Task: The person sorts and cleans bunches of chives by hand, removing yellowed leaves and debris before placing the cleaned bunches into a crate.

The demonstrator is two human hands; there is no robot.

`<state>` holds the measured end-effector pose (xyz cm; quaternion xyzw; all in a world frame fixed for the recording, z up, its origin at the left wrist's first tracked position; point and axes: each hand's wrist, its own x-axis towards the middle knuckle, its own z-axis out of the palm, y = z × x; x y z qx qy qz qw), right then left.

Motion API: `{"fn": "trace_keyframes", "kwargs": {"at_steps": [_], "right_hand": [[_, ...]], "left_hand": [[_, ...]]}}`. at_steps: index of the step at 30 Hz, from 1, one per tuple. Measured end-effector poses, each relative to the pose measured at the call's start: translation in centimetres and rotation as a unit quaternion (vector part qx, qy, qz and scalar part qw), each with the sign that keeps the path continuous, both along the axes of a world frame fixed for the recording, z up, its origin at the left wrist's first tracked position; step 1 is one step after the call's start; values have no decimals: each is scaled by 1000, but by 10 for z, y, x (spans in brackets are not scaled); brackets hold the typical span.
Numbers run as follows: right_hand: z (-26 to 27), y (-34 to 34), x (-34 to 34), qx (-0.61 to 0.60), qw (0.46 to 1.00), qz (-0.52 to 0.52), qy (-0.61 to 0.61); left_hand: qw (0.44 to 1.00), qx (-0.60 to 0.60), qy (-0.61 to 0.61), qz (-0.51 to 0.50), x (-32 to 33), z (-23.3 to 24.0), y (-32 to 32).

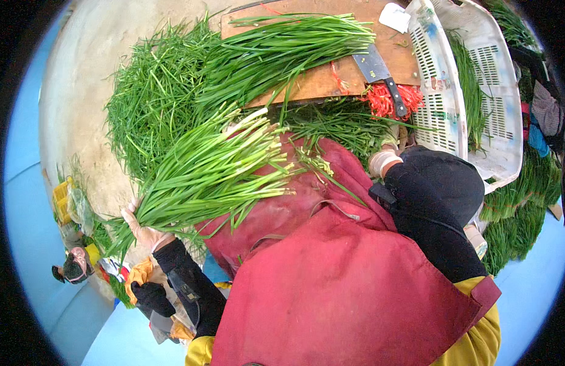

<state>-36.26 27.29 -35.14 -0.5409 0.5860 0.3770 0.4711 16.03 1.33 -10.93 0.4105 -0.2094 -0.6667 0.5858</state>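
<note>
My left hand [146,232], in a pale thin glove, grips the leafy end of a large bunch of long green garlic chives [209,169], which lies across my red apron with its pale stem ends to the right. My right hand [388,146], in a similar glove, is down beside my lap by loose green leaves [351,126]; its fingers are mostly hidden. Beyond, another bunch of chives [296,45] rests on a wooden board [319,84], touching the blade of a cleaver [373,64]. The cleaver's black handle lies over a bundle of red ties [383,103].
A white slotted plastic crate [440,91] with greens stands at the right. A loose heap of chives [158,91] covers the ground left of the board. More bundles [516,228] lie at the far right. Another person [76,265] is at the lower left, near a yellow crate [61,201].
</note>
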Motion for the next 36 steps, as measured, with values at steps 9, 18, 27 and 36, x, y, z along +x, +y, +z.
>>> {"fn": "trace_keyframes", "kwargs": {"at_steps": [9,18,27,36], "right_hand": [[-44,5,4,4,988,23,155],[-48,1,7,25,977,124,173],[-38,1,-1,60,996,56,31],[142,-121,23,-355,910,-96,-191]], "left_hand": [[1000,-13,-15,10,-9,1,-1],[998,-21,-38,36,11,-9,6],[996,-37,-4,75,-11,2,11],[997,-45,22,55,3,-1,12]]}}
